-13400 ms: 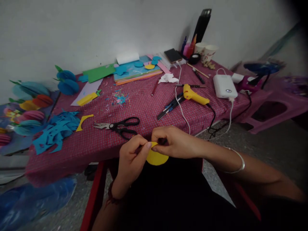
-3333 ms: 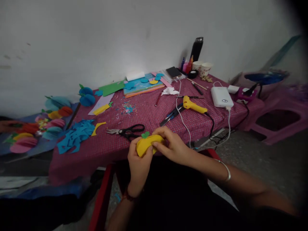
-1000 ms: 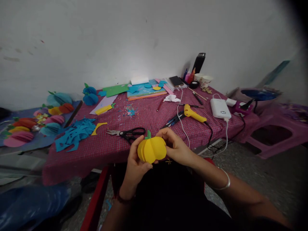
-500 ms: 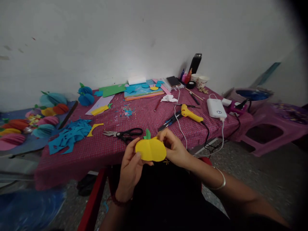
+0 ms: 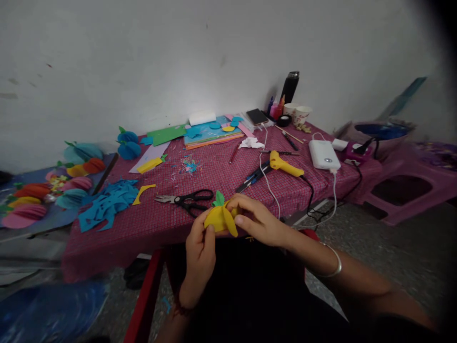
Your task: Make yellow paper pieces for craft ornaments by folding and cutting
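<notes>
Both hands, left hand (image 5: pixel 200 243) and right hand (image 5: pixel 255 220), pinch the yellow paper fruit (image 5: pixel 220 219) between closed fingers; excess pressure risks creasing its folded leaves.

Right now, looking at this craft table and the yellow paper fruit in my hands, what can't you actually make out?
- Yellow paper fruit: the left hand and right hand cover its sides in the head view, so its layer count is unclear.
- Scissors: the hands hide the lower handle loop.
- Paper fruits at far left: cut off by the frame edge.
- Markings on the cups: too small.
- Top right corner: dark vignette.
</notes>
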`<state>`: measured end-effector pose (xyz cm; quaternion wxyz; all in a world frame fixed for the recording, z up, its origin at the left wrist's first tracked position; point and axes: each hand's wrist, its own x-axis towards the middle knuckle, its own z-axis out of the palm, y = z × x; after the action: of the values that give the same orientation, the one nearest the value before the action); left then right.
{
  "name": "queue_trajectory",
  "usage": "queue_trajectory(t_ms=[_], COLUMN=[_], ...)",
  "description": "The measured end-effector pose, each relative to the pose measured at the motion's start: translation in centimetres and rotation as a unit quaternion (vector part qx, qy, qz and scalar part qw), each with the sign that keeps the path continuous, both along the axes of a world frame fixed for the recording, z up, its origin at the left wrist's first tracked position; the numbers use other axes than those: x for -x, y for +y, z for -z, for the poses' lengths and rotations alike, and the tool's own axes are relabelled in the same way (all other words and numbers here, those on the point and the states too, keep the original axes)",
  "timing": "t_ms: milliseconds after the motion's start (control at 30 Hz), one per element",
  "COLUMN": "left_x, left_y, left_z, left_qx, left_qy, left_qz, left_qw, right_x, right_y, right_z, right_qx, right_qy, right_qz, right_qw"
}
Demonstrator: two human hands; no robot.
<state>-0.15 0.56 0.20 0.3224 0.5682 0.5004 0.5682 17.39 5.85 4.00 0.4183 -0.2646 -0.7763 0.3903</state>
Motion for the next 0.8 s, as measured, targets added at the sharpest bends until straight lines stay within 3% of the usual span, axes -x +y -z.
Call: queue_trajectory(t_ms=[67, 200, 333, 467, 667, 800], left_x=[-0.2, -0.3, -0.2, -0.3, -0.5, -0.6], left_y=[-0.1, -0.2, 0.1, 0.4, 0.4, 0.4], left_z=[-0.2, -0.1, 0.3, 0.4, 0.2, 0.2], left_qx=[-0.006, 0.016, 0.024, 0.027, 0.038, 0.052], left_qy=[0.023, -0.057, -0.141, -0.202, -0.251, -0.214], left_qz=[0.007, 0.076, 0.13, 0.145, 0.146, 0.099], left_qw=[1.0, 0.995, 0.981, 0.968, 0.956, 0.97], right_x=[0.1, 0.4, 0.5, 0.7, 1.3, 1.1], right_y=[-0.1, -0.1, 0.2, 0.4, 0.4, 0.2], right_z=[0.1, 0.3, 0.5, 0.9, 1.3, 1.2], right_qx=[0.032, 0.11, 0.206, 0.268, 0.272, 0.22], right_qy=[-0.007, 0.012, 0.089, 0.139, 0.189, 0.157], right_qz=[0.014, 0.048, 0.022, -0.002, -0.008, -0.014], right_qw=[0.999, 0.993, 0.974, 0.953, 0.943, 0.963])
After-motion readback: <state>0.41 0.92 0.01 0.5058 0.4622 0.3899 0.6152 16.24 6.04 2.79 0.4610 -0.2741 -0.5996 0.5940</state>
